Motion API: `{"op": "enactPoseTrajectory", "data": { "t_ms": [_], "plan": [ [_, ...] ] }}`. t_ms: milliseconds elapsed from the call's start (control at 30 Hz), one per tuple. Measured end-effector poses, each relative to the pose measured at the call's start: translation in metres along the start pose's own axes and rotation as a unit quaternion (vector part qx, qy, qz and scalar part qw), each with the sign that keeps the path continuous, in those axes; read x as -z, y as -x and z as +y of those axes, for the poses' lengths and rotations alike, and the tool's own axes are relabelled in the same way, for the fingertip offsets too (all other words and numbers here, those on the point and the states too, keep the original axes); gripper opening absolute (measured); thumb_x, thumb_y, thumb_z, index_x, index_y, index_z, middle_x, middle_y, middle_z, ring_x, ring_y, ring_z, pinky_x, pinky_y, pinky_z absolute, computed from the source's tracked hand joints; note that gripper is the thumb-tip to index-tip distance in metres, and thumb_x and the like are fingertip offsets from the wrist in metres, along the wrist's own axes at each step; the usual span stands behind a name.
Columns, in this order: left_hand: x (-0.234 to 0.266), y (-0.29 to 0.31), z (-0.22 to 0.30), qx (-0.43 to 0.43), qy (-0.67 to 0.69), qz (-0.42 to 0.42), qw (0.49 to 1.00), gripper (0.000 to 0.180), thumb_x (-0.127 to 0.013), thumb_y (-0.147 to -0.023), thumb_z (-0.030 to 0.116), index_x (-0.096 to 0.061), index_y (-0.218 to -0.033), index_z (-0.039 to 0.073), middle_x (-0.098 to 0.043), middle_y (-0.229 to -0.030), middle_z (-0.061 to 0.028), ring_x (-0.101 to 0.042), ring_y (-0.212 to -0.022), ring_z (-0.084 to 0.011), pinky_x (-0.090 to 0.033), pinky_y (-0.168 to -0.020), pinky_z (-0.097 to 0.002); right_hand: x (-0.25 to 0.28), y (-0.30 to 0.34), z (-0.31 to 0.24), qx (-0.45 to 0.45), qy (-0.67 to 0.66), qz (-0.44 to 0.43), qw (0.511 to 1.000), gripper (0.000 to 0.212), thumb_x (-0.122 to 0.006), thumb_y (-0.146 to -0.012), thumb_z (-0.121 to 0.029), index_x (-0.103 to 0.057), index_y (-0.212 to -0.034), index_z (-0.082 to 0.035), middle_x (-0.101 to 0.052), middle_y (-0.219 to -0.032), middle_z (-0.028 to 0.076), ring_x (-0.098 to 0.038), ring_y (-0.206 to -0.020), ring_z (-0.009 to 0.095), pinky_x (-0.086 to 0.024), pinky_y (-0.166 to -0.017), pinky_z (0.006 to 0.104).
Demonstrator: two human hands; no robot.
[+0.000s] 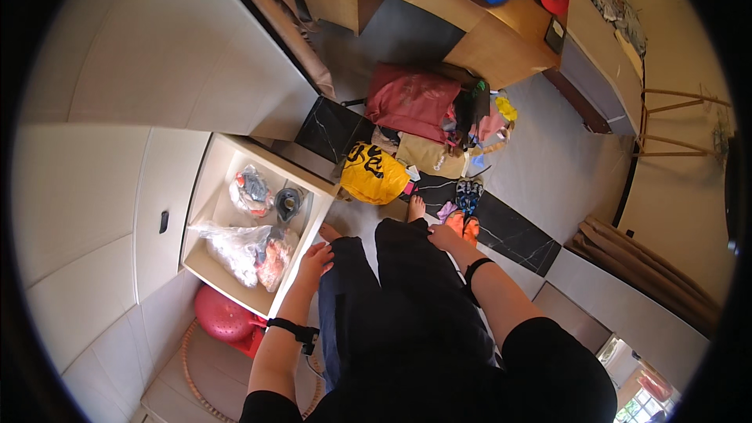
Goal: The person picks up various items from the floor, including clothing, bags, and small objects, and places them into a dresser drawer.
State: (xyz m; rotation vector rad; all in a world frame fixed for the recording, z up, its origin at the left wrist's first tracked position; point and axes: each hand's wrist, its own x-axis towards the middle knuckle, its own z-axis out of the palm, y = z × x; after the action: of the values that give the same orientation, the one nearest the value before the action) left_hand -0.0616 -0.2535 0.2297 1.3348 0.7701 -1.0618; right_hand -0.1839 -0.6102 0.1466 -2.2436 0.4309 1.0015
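My left hand rests beside my left knee, next to the front edge of a pulled-out cream drawer. Its fingers are slightly bent and apart, with nothing in them. Inside the drawer lie a clear plastic bag with white and orange contents, a smaller plastic bag with grey and red contents, and a dark round object. My right hand lies on my right knee, empty, its fingertips partly hidden against the dark trousers.
A yellow bag, a maroon bag and a beige cloth item lie ahead of my feet. Orange shoes and patterned blue shoes stand right. A red ball sits below the drawer. Pale cabinets line the left.
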Motion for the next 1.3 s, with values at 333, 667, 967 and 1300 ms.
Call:
{"op": "enactPoseTrajectory", "data": {
  "t_ms": [333, 667, 967, 1300],
  "plan": [
    [-0.155, -0.093, -0.028, 0.039, -0.046, -0.028, 0.998, 0.044, -0.059, -0.081, 0.023, -0.047, -0.118, 0.005, -0.056, -0.106, -0.0063, -0.055, -0.094, -0.0165, -0.046, -0.072, -0.0284, -0.008, -0.051, 0.253, -0.037, 0.127, -0.004, 0.991, 0.025, -0.051, -0.077, -0.019, -0.060, -0.099, -0.010, -0.064, -0.086, 0.014, -0.061, -0.083, 0.031, -0.047, -0.071, 0.0407],
    [-0.088, -0.155, -0.099, 0.092, -0.052, 0.064, 0.992, 0.044, -0.056, -0.084, 0.024, -0.044, -0.121, 0.004, -0.055, -0.113, -0.0086, -0.054, -0.101, -0.0192, -0.043, -0.082, -0.0313, 0.000, -0.218, 0.098, 0.059, 0.002, -0.067, 0.996, 0.032, -0.061, -0.071, -0.028, -0.059, -0.093, -0.004, -0.062, -0.086, 0.017, -0.059, -0.083, 0.033, -0.046, -0.071, 0.0403],
    [-0.062, -0.256, -0.175, 0.137, 0.042, 0.081, 0.986, 0.042, -0.058, -0.083, 0.019, -0.045, -0.121, 0.006, -0.056, -0.113, -0.0078, -0.054, -0.100, -0.0170, -0.043, -0.082, -0.0305, -0.089, -0.434, 0.120, -0.065, -0.109, 0.015, 0.992, 0.095, -0.079, -0.051, -0.042, -0.035, -0.127, -0.007, -0.044, -0.125, 0.016, -0.044, -0.116, 0.030, -0.039, -0.091, 0.0412],
    [-0.056, -0.277, -0.191, 0.142, 0.109, 0.058, 0.982, 0.054, -0.059, -0.083, 0.019, -0.035, -0.130, 0.010, -0.046, -0.126, -0.0094, -0.050, -0.108, -0.0190, -0.041, -0.089, -0.0325, -0.181, -0.380, 0.081, 0.062, -0.004, 0.028, 0.998, 0.042, -0.066, -0.070, -0.030, -0.053, -0.099, -0.004, -0.059, -0.084, 0.015, -0.059, -0.076, 0.031, -0.048, -0.064, 0.0412]
  ]
}}
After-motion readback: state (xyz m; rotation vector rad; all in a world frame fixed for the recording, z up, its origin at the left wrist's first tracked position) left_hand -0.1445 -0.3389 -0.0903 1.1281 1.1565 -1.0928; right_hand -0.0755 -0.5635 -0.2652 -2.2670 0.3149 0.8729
